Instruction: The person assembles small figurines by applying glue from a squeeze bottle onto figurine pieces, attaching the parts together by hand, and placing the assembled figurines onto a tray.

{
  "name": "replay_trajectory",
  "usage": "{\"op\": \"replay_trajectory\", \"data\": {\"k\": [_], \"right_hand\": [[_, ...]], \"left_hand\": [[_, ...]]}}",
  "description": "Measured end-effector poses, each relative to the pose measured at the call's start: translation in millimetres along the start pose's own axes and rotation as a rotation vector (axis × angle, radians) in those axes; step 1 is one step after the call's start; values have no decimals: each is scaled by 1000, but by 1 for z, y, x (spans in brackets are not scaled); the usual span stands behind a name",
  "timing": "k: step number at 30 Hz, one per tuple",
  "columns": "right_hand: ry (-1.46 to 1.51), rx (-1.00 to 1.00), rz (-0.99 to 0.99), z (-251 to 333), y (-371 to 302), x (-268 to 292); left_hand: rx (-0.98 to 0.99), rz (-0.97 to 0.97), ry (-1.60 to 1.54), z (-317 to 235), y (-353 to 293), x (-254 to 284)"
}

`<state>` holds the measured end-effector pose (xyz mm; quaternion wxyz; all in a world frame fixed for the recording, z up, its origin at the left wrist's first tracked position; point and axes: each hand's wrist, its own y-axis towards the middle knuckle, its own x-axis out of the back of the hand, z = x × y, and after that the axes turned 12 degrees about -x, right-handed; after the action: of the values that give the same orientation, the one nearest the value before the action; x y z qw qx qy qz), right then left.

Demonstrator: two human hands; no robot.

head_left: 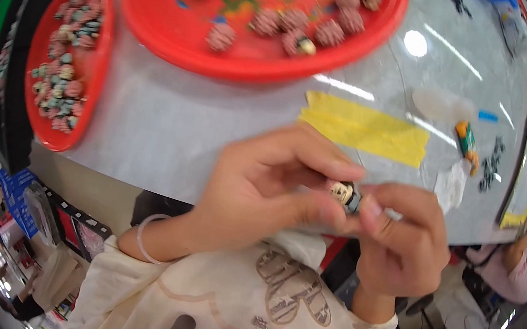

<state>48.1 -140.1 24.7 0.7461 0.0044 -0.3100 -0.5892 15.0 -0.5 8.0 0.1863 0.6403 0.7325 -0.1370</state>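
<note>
My bare left forearm [162, 236] slants up from the lower left through a nearly straight wrist into my bare left hand [253, 187], its index finger [318, 157] arching over the top and its thumb [311, 208] reaching across below, so that the two close in a pinch with a rounded hollow between them. My bare right forearm [373, 306], shorter in view, rises steeply into my bare right hand [404, 245], whose thumb [372, 208] shows its nail and presses in beside a bent index finger [407, 198], with the other fingers curled toward the palm. Both sets of fingertips meet close together in front of my chest.
</note>
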Motion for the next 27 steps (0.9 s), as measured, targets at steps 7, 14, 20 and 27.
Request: {"op": "replay_trajectory", "data": {"k": [7,14,20,27], "right_hand": [[-280,115,-46,-3,-7,50],[-104,-109,-285,-40,6,80],[-6,-477,-62,-41,43,49],[182,-551,68,-56,45,41]], "left_hand": [[-668,-100,579,-64,8,54],[-539,123,1645,-100,55,82],[-275,397,1642,-76,93,71],[-139,199,216,-35,29,17]]}}
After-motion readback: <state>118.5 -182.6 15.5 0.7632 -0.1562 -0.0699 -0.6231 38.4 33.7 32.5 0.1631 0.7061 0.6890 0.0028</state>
